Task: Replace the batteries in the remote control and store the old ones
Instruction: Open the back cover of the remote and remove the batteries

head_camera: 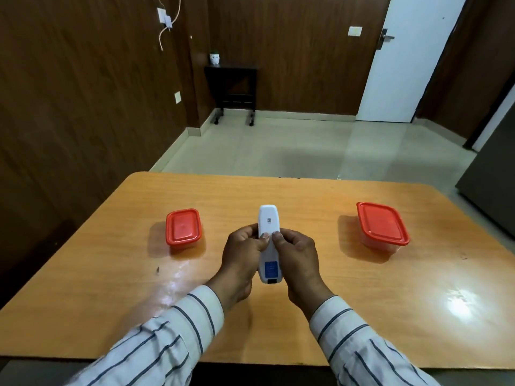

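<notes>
A white remote control [269, 221] is held back side up over the middle of the wooden table [278, 190], a blue label near its close end. My left hand [241, 257] grips its left edge and my right hand [299, 260] its right edge. Both thumbs press side by side on the back cover about halfway along. The cover looks closed and no batteries are visible. A small box with a red lid [183, 228] stands to the left, and a larger box with a red lid [381, 224] to the right. Both lids are on.
The table's front edge runs just below my striped sleeves. Beyond the far edge lies tiled floor, with a dark side table [231, 84] against the wood-panelled wall and a white door [404, 57] at the right.
</notes>
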